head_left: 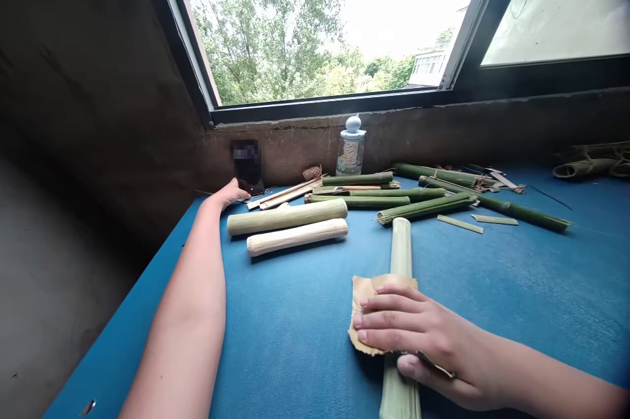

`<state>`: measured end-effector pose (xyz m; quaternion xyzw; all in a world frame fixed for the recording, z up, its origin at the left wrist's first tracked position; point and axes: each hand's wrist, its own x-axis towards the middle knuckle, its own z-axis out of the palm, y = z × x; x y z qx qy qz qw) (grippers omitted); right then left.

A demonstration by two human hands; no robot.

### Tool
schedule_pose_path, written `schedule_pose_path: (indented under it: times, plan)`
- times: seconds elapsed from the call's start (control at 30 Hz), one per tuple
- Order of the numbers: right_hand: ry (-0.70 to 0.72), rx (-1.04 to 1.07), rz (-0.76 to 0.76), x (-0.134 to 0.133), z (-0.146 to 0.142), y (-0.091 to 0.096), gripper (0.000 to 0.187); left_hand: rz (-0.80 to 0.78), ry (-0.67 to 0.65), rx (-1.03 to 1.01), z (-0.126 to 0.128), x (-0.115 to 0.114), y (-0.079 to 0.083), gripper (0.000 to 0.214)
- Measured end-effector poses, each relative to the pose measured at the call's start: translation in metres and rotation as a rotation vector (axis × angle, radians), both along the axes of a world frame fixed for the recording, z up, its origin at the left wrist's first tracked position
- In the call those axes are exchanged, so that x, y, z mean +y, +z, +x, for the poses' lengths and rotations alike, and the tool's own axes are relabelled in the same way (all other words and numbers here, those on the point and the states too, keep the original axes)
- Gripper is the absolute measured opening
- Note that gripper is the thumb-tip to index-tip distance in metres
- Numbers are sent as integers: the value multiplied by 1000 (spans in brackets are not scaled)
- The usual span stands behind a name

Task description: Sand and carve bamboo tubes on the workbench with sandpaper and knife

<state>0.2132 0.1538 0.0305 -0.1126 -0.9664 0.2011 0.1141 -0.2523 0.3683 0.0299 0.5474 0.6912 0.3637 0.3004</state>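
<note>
Right now the pale green bamboo tube (400, 255) lies on the blue tabletop (295, 353), its long axis pointing away from me toward the window. My right hand (418, 340) closes across its near part, fingers on top and thumb low, with folded sandpaper (361, 314) pressed around it (its rough face is hidden). My left hand (229, 194), holding nothing, sits well apart near the back edge, just beside a blurred dark object (247, 166) and thin pale strips (284, 194).
</note>
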Motion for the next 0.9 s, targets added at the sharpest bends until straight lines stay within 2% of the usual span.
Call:
schedule_pose_path:
  times: [0.13, 0.23, 0.3, 0.43, 0.53, 0.63, 0.73, 0.8, 0.83, 0.9]
  plan:
    - [-17, 25, 21, 17, 9, -3, 42, 4, -42, -37, 5, -3, 5, 31]
    - [-203, 48, 28, 23, 14, -5, 38, 22, -67, -65, 6, -4, 7, 33]
    - [-240, 18, 11, 15, 11, 0, 37, 22, -72, -69, 5, -2, 5, 31]
    - [26, -89, -32, -8, -1, 13, 44, 35, -36, -58, -1, 1, 0, 31]
    - [63, -31, -25, -4, 0, 10, 45, 42, -47, -73, -1, 2, -1, 33]
    - [-22, 57, 11, 21, 13, -3, 41, 42, -71, -102, 2, 0, 2, 33]
    - [-238, 104, 11, 43, 25, -14, 37, 40, -94, -115, 5, -2, 4, 32]
    - [-343, 109, -6, 44, 27, -15, 36, 41, -98, -109, 5, -3, 5, 31]
    - [-340, 99, -14, 39, 26, -14, 36, 43, -93, -104, 5, -3, 5, 32]
    - [-232, 58, -30, 24, 18, -8, 38, 50, -78, -97, 5, -3, 5, 33]
